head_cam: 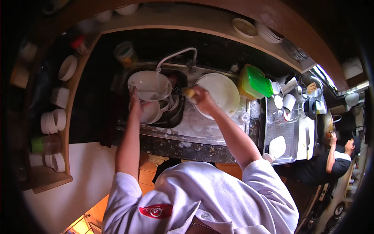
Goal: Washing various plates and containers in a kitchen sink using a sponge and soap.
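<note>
My left hand (136, 102) grips the near left rim of a white bowl (146, 82), tilted under the arched metal faucet (178, 55), with water running into it. Below it, more white bowls (150, 112) lie in the dark sink basin (175, 121). My right hand (203, 101), blurred, holds a yellow sponge (190, 93) between the basin and a large round white plate (220, 93), which lies on the wet metal drainboard (187, 128). My right forearm passes over the plate's near edge. A small clear glass or lid (244, 117) stands to the plate's right.
Right of the drainboard are a green-lidded plastic container (255, 80) and a metal tray (280, 125) with cups. A knife (307, 143) lies on a white board. Shelves with ramekins (54, 121) and stacked bowls (267, 33) border the left and back. Another person (336, 163) stands far right.
</note>
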The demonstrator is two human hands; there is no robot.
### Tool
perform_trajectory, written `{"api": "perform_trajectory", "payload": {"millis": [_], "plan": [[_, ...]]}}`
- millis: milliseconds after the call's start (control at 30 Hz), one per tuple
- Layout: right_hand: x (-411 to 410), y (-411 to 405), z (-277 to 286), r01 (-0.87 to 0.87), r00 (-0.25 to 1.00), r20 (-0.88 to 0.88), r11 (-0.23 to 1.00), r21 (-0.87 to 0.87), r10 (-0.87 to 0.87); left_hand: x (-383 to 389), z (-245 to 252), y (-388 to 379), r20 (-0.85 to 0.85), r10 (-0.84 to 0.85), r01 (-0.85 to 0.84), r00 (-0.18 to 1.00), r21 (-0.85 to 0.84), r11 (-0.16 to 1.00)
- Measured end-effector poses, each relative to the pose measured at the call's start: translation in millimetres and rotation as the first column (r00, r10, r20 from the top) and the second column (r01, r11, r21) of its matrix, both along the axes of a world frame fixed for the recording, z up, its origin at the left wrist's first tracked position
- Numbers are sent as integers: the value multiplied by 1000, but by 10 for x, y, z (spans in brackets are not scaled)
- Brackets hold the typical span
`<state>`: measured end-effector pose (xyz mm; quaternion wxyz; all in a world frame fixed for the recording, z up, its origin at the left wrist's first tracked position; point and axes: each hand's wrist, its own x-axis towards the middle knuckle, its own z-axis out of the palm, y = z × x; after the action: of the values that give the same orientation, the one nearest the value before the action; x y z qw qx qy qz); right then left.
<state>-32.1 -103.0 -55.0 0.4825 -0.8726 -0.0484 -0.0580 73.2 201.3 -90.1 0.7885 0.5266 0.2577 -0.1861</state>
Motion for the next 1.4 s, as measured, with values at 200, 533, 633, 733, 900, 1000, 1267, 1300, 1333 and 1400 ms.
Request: {"api": "perform_trajectory", "payload": {"millis": [200,533,633,733,900,1000,1267,1300,1333,1400], "plan": [[-364,-1221,-162,386,919,-134,773,503,-371,567,-554,158,-15,-93,94,996,265,960],[-903,-2106,-6,516,842,291,835,-190,-454,-554,-558,-798,617,-299,-410,728,741,531],[-1221,-2386,68,508,861,-179,804,310,-476,-982,-501,-1462,590,-470,-65,656,665,744],[-1609,-2550,142,461,886,-38,887,-23,-461,-1155,-329,-1824,460,-495,60,737,685,726],[-1685,-2220,38,705,703,-364,526,476,-612,-1073,-158,-2227,366,-595,-5,715,855,519],[-1252,-1811,-105,589,787,-52,725,356,-614,-908,-182,-2297,453,-668,-167,590,878,448],[-413,-1049,-242,538,842,337,691,-483,-421,-748,-238,-2149,320,-613,44,722,863,503],[-358,-1027,-243,500,864,230,714,-490,-447,-741,-231,-2121,234,-634,54,737,915,400],[-301,-1025,-244,551,835,316,698,-458,-451,-732,-229,-2092,247,-637,42,730,914,403],[-177,-1017,-247,362,926,71,819,-445,-371,-697,-245,-2052,198,-707,43,678,951,307]]}}
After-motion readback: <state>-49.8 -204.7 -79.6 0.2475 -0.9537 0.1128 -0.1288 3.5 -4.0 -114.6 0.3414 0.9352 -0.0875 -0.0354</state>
